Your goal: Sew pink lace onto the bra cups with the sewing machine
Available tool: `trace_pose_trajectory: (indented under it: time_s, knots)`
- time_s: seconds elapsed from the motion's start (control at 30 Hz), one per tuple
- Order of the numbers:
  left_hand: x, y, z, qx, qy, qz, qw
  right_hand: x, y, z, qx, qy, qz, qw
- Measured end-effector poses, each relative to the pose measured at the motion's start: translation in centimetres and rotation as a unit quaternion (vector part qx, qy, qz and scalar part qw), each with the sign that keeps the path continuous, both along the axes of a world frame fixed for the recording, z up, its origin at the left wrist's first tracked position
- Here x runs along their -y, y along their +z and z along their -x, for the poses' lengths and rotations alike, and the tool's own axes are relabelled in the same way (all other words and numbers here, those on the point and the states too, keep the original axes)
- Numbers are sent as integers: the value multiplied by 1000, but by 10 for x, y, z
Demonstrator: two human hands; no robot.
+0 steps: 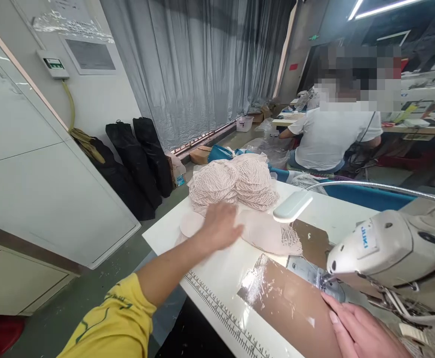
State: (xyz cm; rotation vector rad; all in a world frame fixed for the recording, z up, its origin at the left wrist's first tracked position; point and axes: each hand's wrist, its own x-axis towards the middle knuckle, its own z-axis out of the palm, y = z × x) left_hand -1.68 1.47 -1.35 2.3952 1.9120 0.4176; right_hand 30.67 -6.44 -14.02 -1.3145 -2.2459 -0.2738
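My left hand (220, 227), slightly blurred, reaches over pale pink fabric cup pieces on the white sewing table. Its thumb stands apart, and no held thing shows. Beside it lies a pink cup piece with a lace edge (271, 231); another smooth round piece (192, 223) sits to the left. Just beyond are two stacks of lace cup pieces (213, 181). My right hand (361, 323) rests on the brown board (292, 303), fingers stretched toward the needle of the sewing machine (378, 248). Nothing visible is in that hand.
A ruler strip (221, 313) runs along the table's near edge. The white lamp head (292, 206) hangs low over the table on a bendy arm. Behind the table, a person in a white shirt (329, 134) sits at another workstation. Black bags (128, 164) lean by the wall.
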Motion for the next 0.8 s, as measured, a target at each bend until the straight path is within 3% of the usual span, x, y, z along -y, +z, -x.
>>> trace_pose_trajectory:
  time_s: [0.07, 0.13, 0.23, 0.3, 0.37, 0.4, 0.43, 0.47, 0.5, 0.53, 0.57, 0.67, 0.8]
  knots:
    - [6, -4, 40, 32, 132, -10, 991, 2, 0, 1, -1, -12, 15, 1000]
    - [15, -16, 75, 50, 171, 1, 984, 3, 0, 3, -10, -14, 24, 1000]
    - [38, -36, 105, 100, 138, 34, 985, 5, 2, 6, -25, -12, 36, 999]
    - [57, -45, 106, 138, 91, 65, 984, 6, 4, 8, -28, -22, 42, 998]
    - [73, -48, 91, 213, 27, 119, 969, 7, 8, 11, -30, -34, 45, 998]
    - [79, -46, 79, 275, -14, 161, 948, 9, 12, 13, -34, -39, 47, 998]
    - [82, -43, 65, 361, -66, 217, 904, 10, 17, 15, -39, -44, 54, 997]
    - [84, -39, 50, 446, -118, 280, 842, 13, 22, 17, -47, -50, 67, 995]
    - [83, -35, 33, 500, -154, 337, 783, 15, 28, 19, -64, -63, 81, 993]
    - [80, -32, 17, 520, -177, 379, 745, 18, 35, 21, -83, -70, 95, 989]
    - [75, -30, 1, 513, -190, 409, 730, 21, 41, 23, -117, -74, 103, 985]
    - [56, -31, -40, 459, -204, 465, 729, 31, 57, 27, -220, -61, 95, 969]
    - [35, -43, -70, 463, -213, 497, 702, 39, 67, 31, -246, 58, 148, 956]
